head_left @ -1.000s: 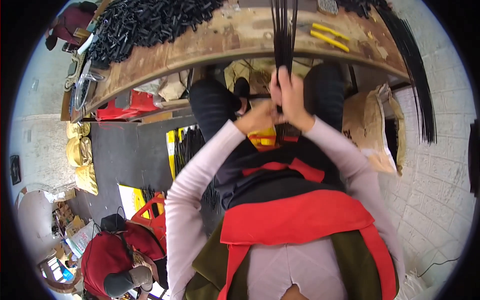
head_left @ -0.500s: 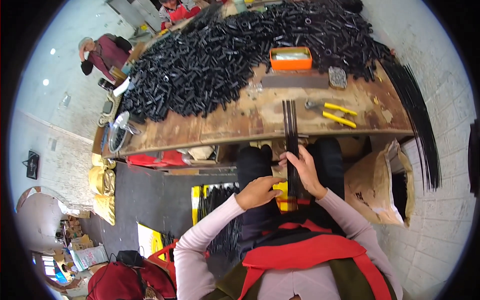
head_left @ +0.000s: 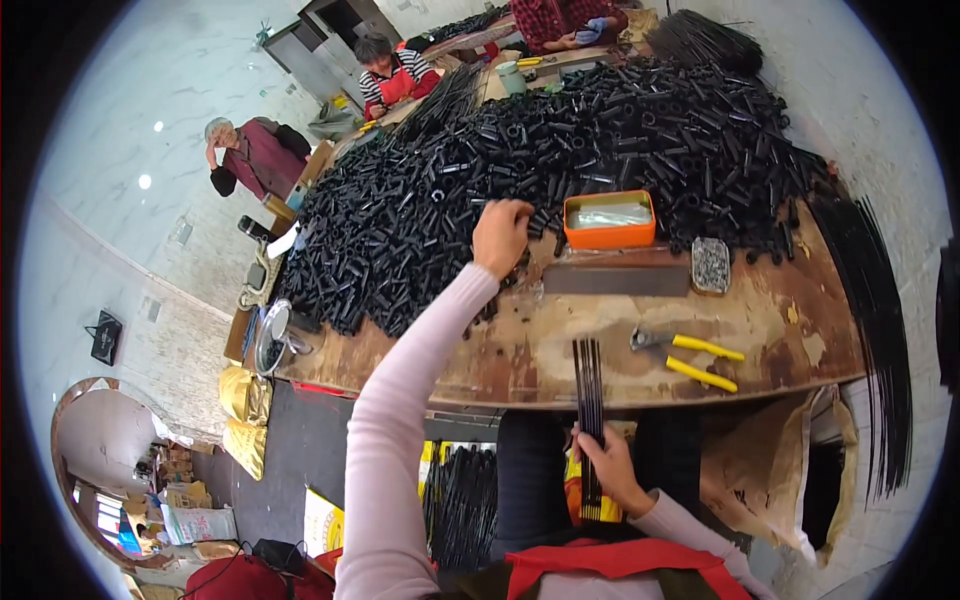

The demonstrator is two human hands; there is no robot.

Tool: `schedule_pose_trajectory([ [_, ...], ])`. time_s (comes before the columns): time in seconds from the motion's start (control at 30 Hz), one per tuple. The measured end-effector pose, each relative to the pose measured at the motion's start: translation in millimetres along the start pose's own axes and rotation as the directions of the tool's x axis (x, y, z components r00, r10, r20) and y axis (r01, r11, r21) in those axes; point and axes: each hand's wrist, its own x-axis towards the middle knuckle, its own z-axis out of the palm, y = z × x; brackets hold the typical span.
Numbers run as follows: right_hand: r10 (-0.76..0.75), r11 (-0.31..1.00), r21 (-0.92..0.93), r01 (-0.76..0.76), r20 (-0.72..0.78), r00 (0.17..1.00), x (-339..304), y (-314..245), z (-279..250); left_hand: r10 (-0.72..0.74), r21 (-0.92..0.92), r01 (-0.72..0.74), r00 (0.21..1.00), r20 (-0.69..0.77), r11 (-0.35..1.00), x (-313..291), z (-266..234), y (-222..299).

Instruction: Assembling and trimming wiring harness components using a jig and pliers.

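Observation:
My right hand (head_left: 612, 470) is closed round a bundle of thin, straight black rods (head_left: 589, 400), held upright over my lap with their upper ends across the table's front edge. My left hand (head_left: 502, 238) is stretched forward to the near edge of a big heap of short black tubes (head_left: 400, 230). Its fingers are curled down among the tubes, and their tips are partly hidden, so what they grip cannot be made out. Yellow-handled pliers (head_left: 690, 358) lie on the wooden table, to the right of the rods.
An orange tin (head_left: 609, 220), a dark flat bar (head_left: 615, 281) and a small tray of metal bits (head_left: 710, 266) lie before the heap. Long black rods (head_left: 868, 330) hang over the right edge. Below stands a paper sack (head_left: 755, 460). Co-workers (head_left: 392, 78) sit beyond.
My left hand has left the rods at my lap and reached forward to the tube heap. My right hand still holds the rods. The view has tilted up, showing more of the far table.

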Motion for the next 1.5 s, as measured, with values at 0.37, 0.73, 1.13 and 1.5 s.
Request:
schedule_pose_trajectory([
  [0.37, 0.093, 0.994, 0.05, -0.098, 0.09, 0.992, 1, -10, -2, -0.182, 0.642, 0.048, 0.973, 0.145, 0.766, 103, 52, -18],
  [0.73, -0.045, 0.997, 0.067, 0.044, 0.009, 0.999, 1, 2, 3, 0.162, 0.076, -0.196, 0.931, 0.327, 0.978, 20, -23, -11],
  [1.13, -0.05, 0.993, 0.105, 0.046, 0.036, 0.998, -3, 13, 3, -0.242, 0.09, 0.229, 0.824, 0.512, 0.969, 11, 0, -1],
  [1.5, -0.111, 0.987, 0.129, 0.099, 0.088, 0.99, -13, -4, 21, -0.234, -0.76, 0.648, 0.747, 0.623, 0.047, -102, -84, 48],
])
